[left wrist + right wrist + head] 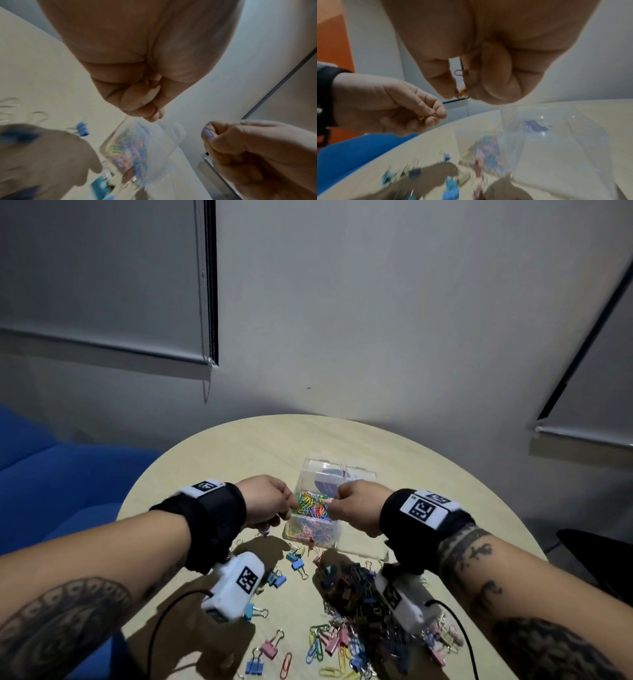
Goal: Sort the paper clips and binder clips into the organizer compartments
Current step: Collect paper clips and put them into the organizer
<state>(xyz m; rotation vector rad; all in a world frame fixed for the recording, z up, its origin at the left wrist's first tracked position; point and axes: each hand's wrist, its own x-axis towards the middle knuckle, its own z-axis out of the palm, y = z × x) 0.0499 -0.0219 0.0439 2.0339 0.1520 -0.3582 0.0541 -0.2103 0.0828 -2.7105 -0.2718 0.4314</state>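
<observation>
Head view: our left hand (265, 501) and right hand (356, 506), fingers pinching small coloured wire paper clips (460, 82), hover over the clear plastic organizer (313, 510) mid-tabletop (205, 460); pastel binder clips (294, 563) lie nearer

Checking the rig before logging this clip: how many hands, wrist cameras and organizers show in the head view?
Hands: 2, left hand and right hand
Wrist cameras: 2, left wrist camera and right wrist camera
Organizer: 1
Total: 5
</observation>
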